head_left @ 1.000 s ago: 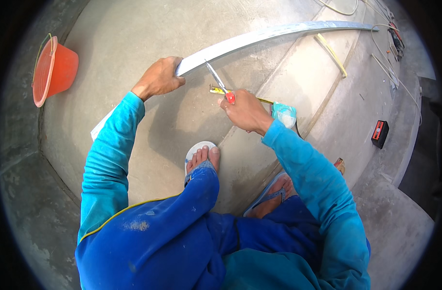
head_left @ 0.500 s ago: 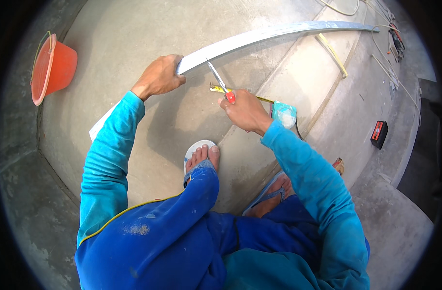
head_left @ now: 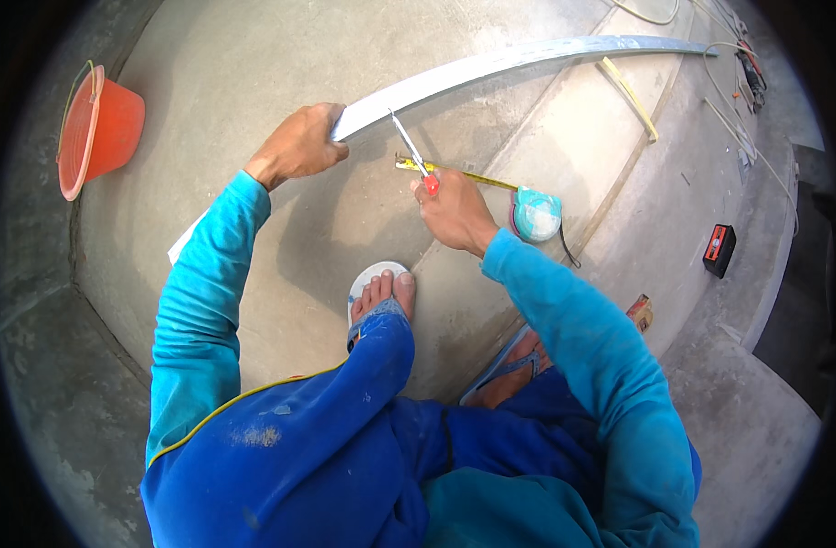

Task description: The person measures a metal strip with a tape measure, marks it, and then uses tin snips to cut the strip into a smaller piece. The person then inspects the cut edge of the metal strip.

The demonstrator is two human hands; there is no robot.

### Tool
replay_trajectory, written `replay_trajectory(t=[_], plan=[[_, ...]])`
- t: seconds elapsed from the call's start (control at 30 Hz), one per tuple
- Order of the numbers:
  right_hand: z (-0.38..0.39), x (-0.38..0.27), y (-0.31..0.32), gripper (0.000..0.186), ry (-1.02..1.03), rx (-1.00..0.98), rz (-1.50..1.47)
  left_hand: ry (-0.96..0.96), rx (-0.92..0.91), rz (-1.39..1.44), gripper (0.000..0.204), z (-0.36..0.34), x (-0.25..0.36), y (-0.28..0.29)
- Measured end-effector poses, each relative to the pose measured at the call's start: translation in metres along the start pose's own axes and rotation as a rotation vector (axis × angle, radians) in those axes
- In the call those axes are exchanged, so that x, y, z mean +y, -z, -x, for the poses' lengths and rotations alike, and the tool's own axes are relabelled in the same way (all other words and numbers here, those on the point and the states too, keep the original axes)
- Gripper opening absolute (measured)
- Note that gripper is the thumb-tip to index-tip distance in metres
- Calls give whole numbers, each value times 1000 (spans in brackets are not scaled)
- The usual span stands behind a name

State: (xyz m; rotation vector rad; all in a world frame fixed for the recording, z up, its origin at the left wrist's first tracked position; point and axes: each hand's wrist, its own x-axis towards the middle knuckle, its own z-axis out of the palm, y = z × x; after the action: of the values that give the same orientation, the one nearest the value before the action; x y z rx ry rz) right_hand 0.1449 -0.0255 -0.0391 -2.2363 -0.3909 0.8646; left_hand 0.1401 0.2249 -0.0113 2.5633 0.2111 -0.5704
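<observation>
A long white-grey strip (head_left: 491,66) runs across the upper floor, gripped by my left hand (head_left: 295,146) near the middle left. A pale piece (head_left: 185,236) shows behind my left arm; whether it joins the strip is unclear. My right hand (head_left: 455,210) is closed on snips (head_left: 409,144) with silver blades and a red grip, their tip at the strip's lower edge. Under and beside that hand lies a measuring tape (head_left: 537,215) with a turquoise case and yellow blade pulled out.
An orange bucket (head_left: 115,128) stands at left. Right are a yellow slat (head_left: 628,96), a red-and-black box-like object (head_left: 718,251), cables (head_left: 738,137) and a power tool (head_left: 754,78) near a ledge edge (head_left: 772,274). My sandalled feet (head_left: 381,292) rest on concrete.
My right hand and the snips have shifted slightly left, uncovering more of the tape's case. My left hand has moved very slightly left, still on the strip.
</observation>
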Motion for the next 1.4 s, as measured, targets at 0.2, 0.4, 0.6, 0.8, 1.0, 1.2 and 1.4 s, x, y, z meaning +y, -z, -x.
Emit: replay_trajectory(t=[0.2, 0.4, 0.6, 0.8, 1.0, 1.2, 1.4], plan=[[4, 18, -21, 35, 128, 187, -82, 81, -220, 265, 43, 9, 9, 18], [2, 24, -22, 33, 147, 193, -70, 70, -422, 484, 32, -1, -3, 13], [-2, 13, 22, 32, -55, -338, -367, -266, 129, -40, 31, 4, -5, -4], [12, 21, 21, 30, 303, 335, 308, 19, -228, 507, 46, 1, -4, 28], [25, 4, 33, 22, 103, -69, -236, -9, -356, 634, 45, -1, -8, 35], [11, -20, 41, 31, -121, -214, -145, 18, -341, 615, 42, 1, -5, 31], [16, -24, 36, 34, -119, -196, -139, 52, -392, 681, 37, 1, -4, 33]])
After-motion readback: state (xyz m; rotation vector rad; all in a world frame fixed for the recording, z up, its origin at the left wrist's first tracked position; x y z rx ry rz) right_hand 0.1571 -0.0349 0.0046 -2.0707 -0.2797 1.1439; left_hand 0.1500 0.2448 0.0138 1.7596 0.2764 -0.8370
